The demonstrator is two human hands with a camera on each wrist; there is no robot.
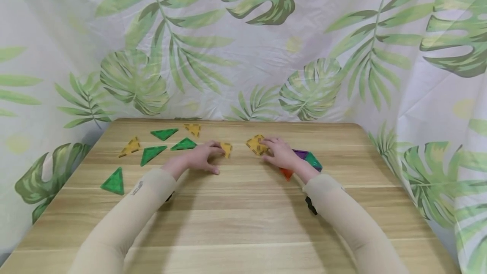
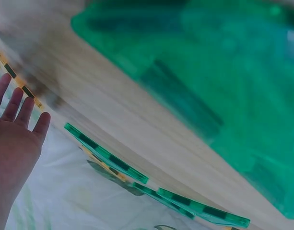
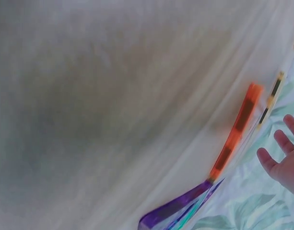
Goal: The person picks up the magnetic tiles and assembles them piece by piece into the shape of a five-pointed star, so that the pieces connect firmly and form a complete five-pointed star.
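Note:
My left hand [image 1: 201, 155] is over the middle of the table, fingers spread and loosely bent. Its fingertips lie at a yellow triangular magnetic tile [image 1: 227, 149], partly covered. The left wrist view shows this hand [image 2: 16, 139] with fingers nearly straight beside a yellow tile edge [image 2: 22, 86]. Across a gap, my right hand [image 1: 280, 154] reaches its fingertips to a yellow diamond-shaped piece [image 1: 255, 143]; whether they touch cannot be told. Under and beside the right wrist lie an orange tile [image 1: 286, 174], a purple tile [image 1: 300, 154] and a teal tile [image 1: 313, 161], partly hidden.
Several green triangular tiles [image 1: 114, 182] lie spread on the left of the wooden table [image 1: 236, 231]. Among them are a yellow triangle [image 1: 130, 148] and another yellow triangle [image 1: 193, 129] near the back edge. A leaf-print curtain [image 1: 243, 54] hangs behind.

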